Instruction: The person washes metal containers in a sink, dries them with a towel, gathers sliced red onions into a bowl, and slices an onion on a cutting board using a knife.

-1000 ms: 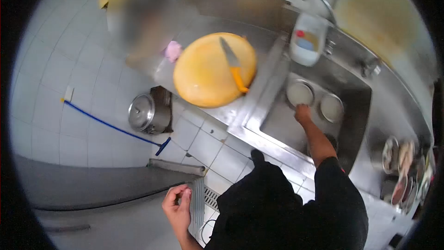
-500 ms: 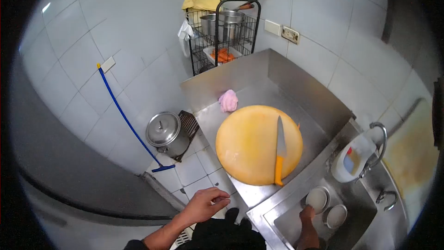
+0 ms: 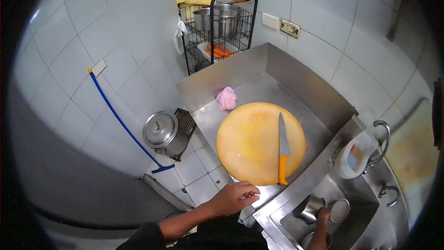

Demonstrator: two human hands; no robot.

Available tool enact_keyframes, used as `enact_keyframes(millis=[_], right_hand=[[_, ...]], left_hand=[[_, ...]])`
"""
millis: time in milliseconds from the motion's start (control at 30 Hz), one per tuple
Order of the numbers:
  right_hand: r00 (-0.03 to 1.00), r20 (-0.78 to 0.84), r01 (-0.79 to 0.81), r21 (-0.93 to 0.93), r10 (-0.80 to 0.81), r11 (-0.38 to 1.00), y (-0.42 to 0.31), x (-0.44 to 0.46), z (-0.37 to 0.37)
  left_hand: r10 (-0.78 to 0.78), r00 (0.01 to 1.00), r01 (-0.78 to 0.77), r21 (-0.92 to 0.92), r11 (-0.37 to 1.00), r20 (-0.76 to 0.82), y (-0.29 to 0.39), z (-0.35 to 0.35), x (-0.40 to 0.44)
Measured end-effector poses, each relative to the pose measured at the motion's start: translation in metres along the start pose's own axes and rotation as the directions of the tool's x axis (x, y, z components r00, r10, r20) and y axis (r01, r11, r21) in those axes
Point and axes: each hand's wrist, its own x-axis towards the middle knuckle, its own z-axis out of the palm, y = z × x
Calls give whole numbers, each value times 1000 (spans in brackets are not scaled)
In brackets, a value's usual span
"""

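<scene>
My left hand [image 3: 238, 197] is over the front edge of the steel counter, fingers curled towards the thumb, with nothing visible in it. Down in the sink, my right hand [image 3: 323, 216] grips a metal container [image 3: 311, 207], which is tilted with its shiny side showing. Just right of that hand is a second round container [image 3: 340, 210] with a pale inside. A third round container [image 3: 316, 240] is partly hidden by my right forearm. On the counter, a knife [image 3: 283, 143] with an orange handle lies on a round yellow cutting board [image 3: 252, 143].
A pink cloth [image 3: 226, 98] lies behind the board. The faucet [image 3: 385, 141] curves over a plastic jug [image 3: 354, 157] at the sink's back edge. A lidded pot [image 3: 161, 130] and a blue squeegee [image 3: 122, 122] are at left. Behind the counter stands a wire rack [image 3: 212, 30].
The view has swung towards the counter and rack. The metal container at my right hand has gone from upright to tilted. My left hand has moved right, towards the counter edge.
</scene>
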Motion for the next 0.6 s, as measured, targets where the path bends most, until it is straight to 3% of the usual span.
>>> enact_keyframes(millis=[67,100,133,167,200,233,267,300,333,367,433,600], right_hand=[[967,99,-253,366,233,896,0,-15,6],[922,202,-377,663,330,647,-6,-25,12],[871,332,-425,880,362,213,-17,-34,7],[836,436,-396,900,333,-182,-30,-46,-8],[833,485,-363,842,266,-400,-40,-55,-23],[834,510,-349,785,212,-512,-44,-60,-40],[830,527,-357,753,182,-553,-44,-67,-57],[822,533,-322,726,201,-607,-11,-42,26],[789,581,-490,791,199,-367,25,-36,53],[561,737,-608,676,377,-416,-15,-62,-54],[688,690,-439,643,225,-628,-9,-67,-76],[833,367,-178,886,415,-427,33,-61,-52]], left_hand=[[15,1000,-15,-12,1000,-1,6,11,3],[21,1000,-21,-13,1000,4,10,17,3],[29,1000,-29,4,1000,-10,14,23,3],[39,999,-39,17,999,-11,18,31,3],[50,999,-51,22,998,15,22,43,3],[22,1000,-22,16,1000,14,28,55,5],[-14,999,14,6,1000,36,34,67,6],[15,1000,-14,-23,1000,20,40,79,8],[34,999,-34,-54,998,3,45,92,10],[5,1000,-6,-51,999,-17,58,107,12],[-6,999,5,-7,1000,-45,69,140,16],[-118,992,122,-194,973,33,77,221,34]])
